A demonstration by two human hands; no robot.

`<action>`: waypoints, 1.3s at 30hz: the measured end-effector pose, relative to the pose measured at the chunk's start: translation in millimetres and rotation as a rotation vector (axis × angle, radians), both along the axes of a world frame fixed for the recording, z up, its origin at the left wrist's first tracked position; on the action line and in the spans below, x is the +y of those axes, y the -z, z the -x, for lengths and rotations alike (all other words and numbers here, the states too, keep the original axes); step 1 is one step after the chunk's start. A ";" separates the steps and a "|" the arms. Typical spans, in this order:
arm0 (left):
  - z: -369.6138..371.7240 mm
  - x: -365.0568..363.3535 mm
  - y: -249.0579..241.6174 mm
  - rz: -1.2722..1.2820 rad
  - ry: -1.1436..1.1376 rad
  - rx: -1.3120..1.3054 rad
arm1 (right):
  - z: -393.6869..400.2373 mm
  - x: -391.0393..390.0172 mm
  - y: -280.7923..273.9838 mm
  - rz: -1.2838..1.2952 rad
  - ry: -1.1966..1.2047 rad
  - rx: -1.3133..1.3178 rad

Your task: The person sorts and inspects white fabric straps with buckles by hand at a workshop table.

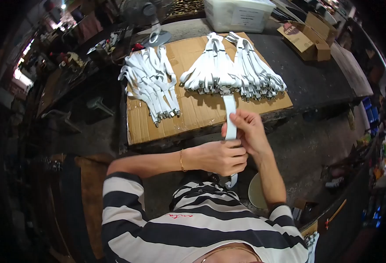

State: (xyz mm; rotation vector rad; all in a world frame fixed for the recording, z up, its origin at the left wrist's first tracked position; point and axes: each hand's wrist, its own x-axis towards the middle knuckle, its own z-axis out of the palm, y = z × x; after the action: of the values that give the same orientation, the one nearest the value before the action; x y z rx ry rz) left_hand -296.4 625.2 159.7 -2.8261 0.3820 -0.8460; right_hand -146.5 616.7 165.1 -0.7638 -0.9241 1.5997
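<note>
A white strap (230,107) with a metal clip at its far end is stretched toward me from the edge of the cardboard. My left hand (221,158), a bracelet at its wrist, is closed around the strap's lower part; a short tail hangs beneath the fist. Just above it, my right hand (249,129) pinches the same strap between thumb and fingers. Beyond the hands lie a middle bundle of white straps (215,65) and a right bundle (254,70), their metal clips toward me. A looser group of straps (151,79) is spread at the left.
The bundles rest on a cardboard sheet (193,114) atop a dark table (298,83). Behind stand a fan (155,37), a lidded plastic bin (241,15) and an open cardboard box (307,39). A pale round bucket (257,193) sits below my right forearm.
</note>
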 end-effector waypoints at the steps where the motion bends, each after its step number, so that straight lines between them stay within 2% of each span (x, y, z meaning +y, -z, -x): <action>1: 1.7 10.0 -10.6 0.025 0.052 -0.197 | -0.4 4.8 -11.8 -0.050 0.084 -0.033; 3: 16.3 29.6 -6.3 0.186 -0.068 -0.508 | -9.4 15.7 -40.6 -0.134 0.216 -0.182; 5: 6.2 50.5 -1.0 0.880 -0.103 -0.771 | -19.3 28.3 -67.6 -0.278 0.265 -0.289; 7: -11.8 78.4 4.0 1.422 0.130 -0.634 | -33.5 44.4 -88.8 -0.434 0.303 -0.561; 8: -10.4 96.2 8.7 1.557 0.179 -0.353 | -32.3 48.5 -102.7 -0.456 0.276 -0.458; 9: -18.6 112.6 16.1 1.768 0.413 -0.118 | -29.5 54.4 -119.1 -0.490 0.235 -0.354; 11: -25.3 134.9 17.8 1.789 0.417 0.080 | -35.3 65.8 -142.9 -0.603 0.186 -0.312; 12: -25.2 143.9 17.3 1.736 0.352 0.156 | -36.8 70.6 -151.1 -0.599 0.236 -0.329; 14: -32.5 155.7 20.3 1.699 0.392 0.141 | -41.5 77.1 -165.8 -0.590 0.300 -0.368; 17: -29.6 174.3 11.2 1.605 0.292 0.094 | -53.0 89.0 -176.7 -0.656 0.263 -0.351; 19: -20.8 179.8 -0.6 1.630 0.231 0.182 | -53.5 94.4 -183.1 -0.670 0.260 -0.326; 20: -17.0 182.4 -3.2 1.664 0.153 0.259 | -51.3 96.6 -186.1 -0.665 0.331 -0.386; 25: -3.6 198.3 16.5 1.626 0.185 0.434 | -37.5 115.9 -200.9 -0.703 0.585 -0.550; 27: -4.4 193.6 29.8 1.610 0.271 0.223 | -27.0 122.4 -208.7 -0.706 0.647 -0.559; 29: -1.1 196.1 36.6 1.604 0.297 0.243 | -15.6 129.5 -218.9 -0.715 0.809 -0.572; 31: -1.2 195.0 44.5 1.677 0.364 0.247 | -10.8 135.1 -229.2 -0.735 0.834 -0.605; 33: -3.5 194.5 60.3 1.701 0.404 0.278 | -8.2 139.6 -241.5 -0.765 0.840 -0.757; 34: -6.2 192.6 65.9 1.730 0.450 0.250 | 2.8 136.9 -257.4 -0.656 0.880 -0.716; 36: -12.6 191.9 71.8 1.709 0.527 0.237 | 17.8 140.2 -269.6 -0.649 0.904 -0.731; 39: -21.5 182.0 64.6 1.754 0.470 0.180 | 34.2 148.9 -284.7 -0.682 0.941 -0.758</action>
State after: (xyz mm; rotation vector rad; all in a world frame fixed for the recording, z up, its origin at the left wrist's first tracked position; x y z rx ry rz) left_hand -274.9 807.2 95.1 -4.5294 0.4410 -1.5167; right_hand -180.7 765.6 449.8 -1.0826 -1.2603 0.1092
